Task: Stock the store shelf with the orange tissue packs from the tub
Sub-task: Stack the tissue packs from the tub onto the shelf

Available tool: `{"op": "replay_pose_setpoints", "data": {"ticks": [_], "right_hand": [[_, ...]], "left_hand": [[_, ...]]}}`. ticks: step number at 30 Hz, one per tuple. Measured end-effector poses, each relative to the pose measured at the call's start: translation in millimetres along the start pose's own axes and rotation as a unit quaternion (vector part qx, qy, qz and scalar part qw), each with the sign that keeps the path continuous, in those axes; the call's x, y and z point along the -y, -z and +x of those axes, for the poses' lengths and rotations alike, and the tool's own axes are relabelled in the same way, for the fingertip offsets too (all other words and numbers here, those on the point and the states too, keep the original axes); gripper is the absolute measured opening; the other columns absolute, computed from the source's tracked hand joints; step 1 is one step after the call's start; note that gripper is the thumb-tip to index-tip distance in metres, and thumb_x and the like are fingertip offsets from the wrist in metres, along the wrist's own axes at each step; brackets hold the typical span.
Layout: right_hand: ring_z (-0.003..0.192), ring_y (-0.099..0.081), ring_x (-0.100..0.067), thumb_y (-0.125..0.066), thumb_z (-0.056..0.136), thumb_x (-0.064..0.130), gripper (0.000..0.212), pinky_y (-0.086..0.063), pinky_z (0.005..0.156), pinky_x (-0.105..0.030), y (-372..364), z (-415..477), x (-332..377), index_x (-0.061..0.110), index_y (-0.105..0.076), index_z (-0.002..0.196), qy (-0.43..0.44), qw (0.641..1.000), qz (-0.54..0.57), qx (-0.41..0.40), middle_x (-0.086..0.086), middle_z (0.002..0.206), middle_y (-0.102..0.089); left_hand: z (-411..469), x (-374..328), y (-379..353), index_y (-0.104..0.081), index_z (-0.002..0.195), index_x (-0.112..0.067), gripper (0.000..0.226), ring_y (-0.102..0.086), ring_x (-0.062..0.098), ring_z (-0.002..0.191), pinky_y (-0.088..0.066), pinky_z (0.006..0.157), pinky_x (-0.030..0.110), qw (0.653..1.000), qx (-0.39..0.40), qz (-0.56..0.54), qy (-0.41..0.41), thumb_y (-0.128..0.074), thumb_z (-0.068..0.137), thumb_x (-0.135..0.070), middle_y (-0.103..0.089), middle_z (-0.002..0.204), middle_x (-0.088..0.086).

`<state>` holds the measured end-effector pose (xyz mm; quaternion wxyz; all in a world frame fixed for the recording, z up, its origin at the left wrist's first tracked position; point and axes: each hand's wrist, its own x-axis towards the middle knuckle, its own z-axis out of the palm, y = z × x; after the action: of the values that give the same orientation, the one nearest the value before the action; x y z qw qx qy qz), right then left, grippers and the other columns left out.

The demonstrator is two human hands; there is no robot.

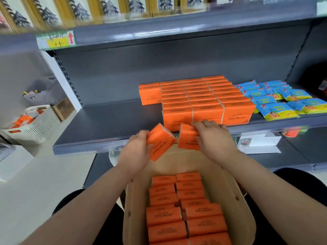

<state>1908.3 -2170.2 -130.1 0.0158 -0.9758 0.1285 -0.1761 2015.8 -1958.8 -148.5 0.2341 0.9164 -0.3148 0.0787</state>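
Where the shelf (109, 117) edge crosses mid-frame, the left hand (136, 151) grasps one tilted orange tissue pack (160, 141) and the right hand (215, 140) grasps a second pack (187, 138) beside it; stocked packs (203, 99) stand in rows above them, and more packs (185, 209) lie in the tan tub (247, 214) at lower centre.

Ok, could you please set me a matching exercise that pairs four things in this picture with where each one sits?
Things:
1. beige tub
2. blue and yellow packs
3. white slatted basket
4. price label with a red arrow

Places:
a. on the front edge of the upper shelf, at its left end
b. on the stocked shelf, right of the orange tissue packs
c. left of the shelving, beyond its end
d. at the bottom of the view, nearest the camera

Pairs: 1-d, 2-b, 3-c, 4-a
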Motion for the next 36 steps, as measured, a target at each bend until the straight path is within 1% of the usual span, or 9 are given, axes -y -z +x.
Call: {"op": "replay_pose_setpoints", "data": {"ticks": [4, 6, 9, 12, 17, 21, 27, 31, 36], "right_hand": [[0.118, -0.049, -0.027, -0.055, 0.089, 0.02, 0.046, -0.035, 0.094, -0.041, 28.3, 37.8, 3.6, 0.025, -0.045, 0.134, 0.018, 0.998, 0.002, -0.058, -0.003, 0.125, -0.057], [0.12, -0.048, -0.028, -0.055, 0.091, 0.021, 0.045, -0.035, 0.096, -0.043, 37.3, 58.8, 5.2, 0.023, -0.045, 0.135, 0.02, 0.997, 0.006, -0.072, -0.004, 0.127, -0.056], [0.122, -0.046, -0.029, -0.053, 0.093, 0.02, 0.046, -0.034, 0.098, -0.046, 40.4, 87.9, 5.7, 0.022, -0.042, 0.137, 0.023, 0.997, 0.001, -0.068, -0.005, 0.131, -0.053], [0.124, -0.045, -0.029, -0.052, 0.093, 0.015, 0.048, -0.033, 0.101, -0.047, 32.5, 110.5, 4.0, 0.021, -0.04, 0.139, 0.024, 0.999, -0.011, -0.036, -0.006, 0.134, -0.052], [0.121, -0.046, -0.028, -0.054, 0.09, 0.011, 0.05, -0.036, 0.097, -0.045, 18.8, 144.6, -2.7, 0.02, -0.043, 0.137, 0.032, 0.997, -0.032, -0.058, -0.007, 0.128, -0.055], [0.124, -0.044, -0.028, -0.052, 0.09, 0.01, 0.052, -0.035, 0.098, -0.046, 7.5, 164.9, -12.3, 0.022, -0.041, 0.14, 0.039, 0.998, -0.031, -0.036, -0.006, 0.13, -0.053], [0.119, -0.049, -0.027, -0.056, 0.087, 0.009, 0.053, -0.036, 0.093, -0.044, -6.5, 195.3, -25.1, 0.027, -0.045, 0.136, 0.053, 0.996, -0.034, -0.068, -0.003, 0.125, -0.057], [0.114, -0.051, -0.029, -0.057, 0.085, 0.007, 0.053, -0.037, 0.092, -0.044, -19.1, 203.2, -31.9, 0.024, -0.048, 0.135, 0.06, 0.993, -0.038, -0.094, -0.004, 0.122, -0.059], [0.108, -0.056, -0.03, -0.063, 0.08, 0.005, 0.054, -0.039, 0.091, -0.044, -26.7, 201.2, -36.8, 0.02, -0.053, 0.131, 0.071, 0.989, -0.036, -0.126, -0.006, 0.116, -0.062]], "left_hand": [[27.9, -0.7, 38.8, -0.048, 0.12, -0.009, 0.031, -0.051, 0.033, 0.108, -0.044, 0.081, 0.043, 0.998, -0.062, 0.02, 0.024, -0.054, 0.092, -0.02, -0.057, 0.112, 0.013], [42.1, 2.6, 50.0, -0.048, 0.119, -0.009, 0.029, -0.051, 0.032, 0.107, -0.044, 0.079, 0.042, 0.996, -0.068, 0.032, 0.048, -0.053, 0.091, -0.02, -0.058, 0.111, 0.012], [64.0, 10.2, 55.1, -0.048, 0.118, -0.011, 0.029, -0.054, 0.031, 0.105, -0.045, 0.078, 0.039, 0.995, -0.021, 0.043, 0.083, -0.053, 0.09, -0.019, -0.06, 0.109, 0.01], [86.8, 17.6, 49.2, -0.049, 0.12, -0.012, 0.03, -0.053, 0.032, 0.107, -0.045, 0.08, 0.04, 0.99, 0.024, 0.106, 0.085, -0.052, 0.09, -0.016, -0.06, 0.111, 0.013], [126.3, 33.7, 31.0, -0.05, 0.12, -0.013, 0.03, -0.046, 0.03, 0.114, -0.046, 0.081, 0.042, 0.982, 0.054, 0.154, 0.097, -0.048, 0.09, -0.012, -0.057, 0.114, 0.011], [153.5, 48.7, 9.4, -0.051, 0.124, -0.021, 0.036, -0.042, 0.027, 0.117, -0.05, 0.085, 0.042, 0.976, 0.081, 0.174, 0.1, -0.049, 0.089, -0.011, -0.055, 0.117, 0.008], [205.9, 61.4, -11.0, -0.051, 0.126, -0.024, 0.041, -0.038, 0.025, 0.122, -0.049, 0.087, 0.042, 0.972, 0.07, 0.188, 0.123, -0.05, 0.089, -0.009, -0.048, 0.12, 0.006], [241.5, 60.4, -22.0, -0.051, 0.126, -0.02, 0.039, -0.038, 0.028, 0.121, -0.047, 0.087, 0.044, 0.972, 0.055, 0.193, 0.126, -0.049, 0.089, -0.007, -0.044, 0.121, 0.009], [271.3, 57.8, -37.4, -0.047, 0.131, -0.019, 0.049, -0.036, 0.03, 0.121, -0.048, 0.087, 0.045, 0.977, 0.027, 0.182, 0.106, -0.045, 0.086, 0.001, -0.04, 0.127, 0.011]]}}
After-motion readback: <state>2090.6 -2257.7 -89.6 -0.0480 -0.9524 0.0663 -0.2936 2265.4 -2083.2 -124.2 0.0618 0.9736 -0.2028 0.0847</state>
